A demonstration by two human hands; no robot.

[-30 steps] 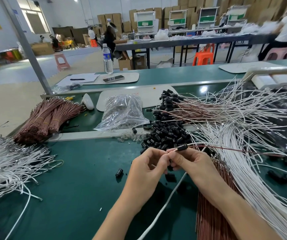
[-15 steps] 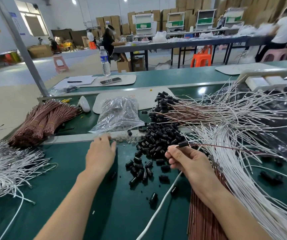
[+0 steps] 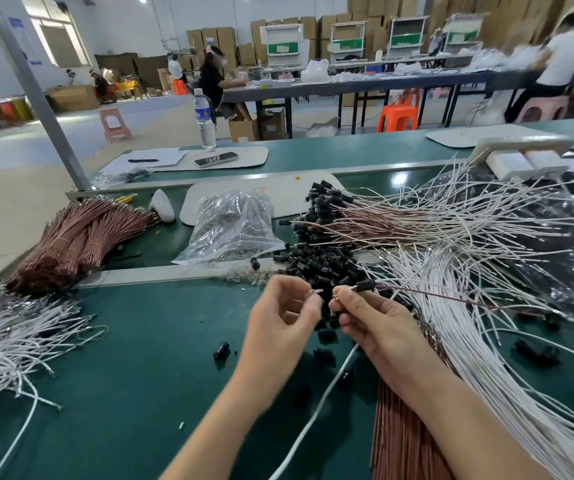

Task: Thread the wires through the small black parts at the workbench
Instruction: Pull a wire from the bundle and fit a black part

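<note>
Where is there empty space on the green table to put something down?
Bare green bench between the left white wire heap and the left hand. Crowded by the black parts pile and the right-side wires.

The left hand (image 3: 283,318) pinches a tiny pale piece (image 3: 316,292), too small to name. The right hand (image 3: 373,327) covers part of the heap of black parts (image 3: 320,265) and hides the upper end of the white wire (image 3: 316,407) it holds. That wire leaves by the bottom edge, as does the brown bundle (image 3: 406,445). The loose white wires (image 3: 1,341) are cut by the left edge. A person (image 3: 562,57) at the far table is blurred. What fills the clear bag (image 3: 233,230) is unclear.
</note>
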